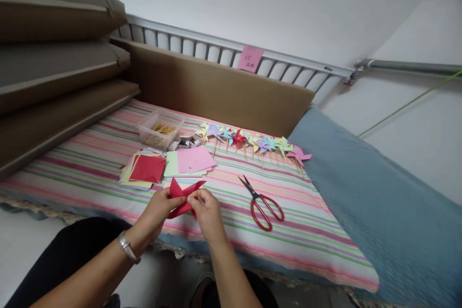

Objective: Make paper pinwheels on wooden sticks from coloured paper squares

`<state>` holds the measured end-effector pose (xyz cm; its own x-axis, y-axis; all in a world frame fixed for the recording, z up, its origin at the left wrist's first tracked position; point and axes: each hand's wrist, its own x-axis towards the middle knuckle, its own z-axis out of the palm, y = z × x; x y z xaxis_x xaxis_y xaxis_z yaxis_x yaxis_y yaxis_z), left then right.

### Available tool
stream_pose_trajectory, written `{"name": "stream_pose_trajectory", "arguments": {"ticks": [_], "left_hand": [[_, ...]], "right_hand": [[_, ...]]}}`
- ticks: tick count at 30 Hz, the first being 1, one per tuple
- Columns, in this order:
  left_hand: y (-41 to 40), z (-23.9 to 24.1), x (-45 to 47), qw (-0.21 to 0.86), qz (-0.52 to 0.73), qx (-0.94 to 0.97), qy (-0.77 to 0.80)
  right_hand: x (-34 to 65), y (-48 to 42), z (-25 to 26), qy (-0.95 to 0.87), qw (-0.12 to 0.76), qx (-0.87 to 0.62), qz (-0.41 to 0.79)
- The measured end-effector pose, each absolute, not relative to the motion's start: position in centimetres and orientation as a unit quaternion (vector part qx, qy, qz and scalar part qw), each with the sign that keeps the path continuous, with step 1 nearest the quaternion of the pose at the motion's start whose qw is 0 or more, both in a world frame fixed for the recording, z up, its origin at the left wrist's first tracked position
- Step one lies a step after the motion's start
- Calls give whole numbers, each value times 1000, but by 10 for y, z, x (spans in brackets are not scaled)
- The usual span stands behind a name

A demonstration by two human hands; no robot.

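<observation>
A red paper pinwheel [179,210] is held between my two hands above the near edge of the striped cloth. My left hand [161,205] pinches it from the left, thumb near its centre. The fingertips of my right hand [205,207] press together at the middle of the pinwheel; any small piece between them is hidden. Just beyond lie a stack of coloured paper squares with a red one [147,168] on top and another stack topped by pink sheets [195,159]. Scissors with red handles [262,206] rest to the right, blades slightly apart.
A clear plastic box [159,129] of thin wooden sticks stands behind the paper, beside small boxes [186,141]. Several finished pinwheels on sticks [239,138] lie in a row. A brown board [216,82] leans against the radiator; large padded stacks [61,72] rise at left.
</observation>
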<state>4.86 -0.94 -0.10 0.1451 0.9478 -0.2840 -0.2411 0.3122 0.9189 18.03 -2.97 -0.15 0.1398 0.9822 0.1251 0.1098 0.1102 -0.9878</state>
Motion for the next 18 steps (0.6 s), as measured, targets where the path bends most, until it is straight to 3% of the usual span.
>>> {"name": "stream_pose_trajectory", "arguments": {"ticks": [18], "left_hand": [[-6,-8,39,715,398,391,422]], "right_hand": [[179,-27,-12,-456,538,-534,466]]}}
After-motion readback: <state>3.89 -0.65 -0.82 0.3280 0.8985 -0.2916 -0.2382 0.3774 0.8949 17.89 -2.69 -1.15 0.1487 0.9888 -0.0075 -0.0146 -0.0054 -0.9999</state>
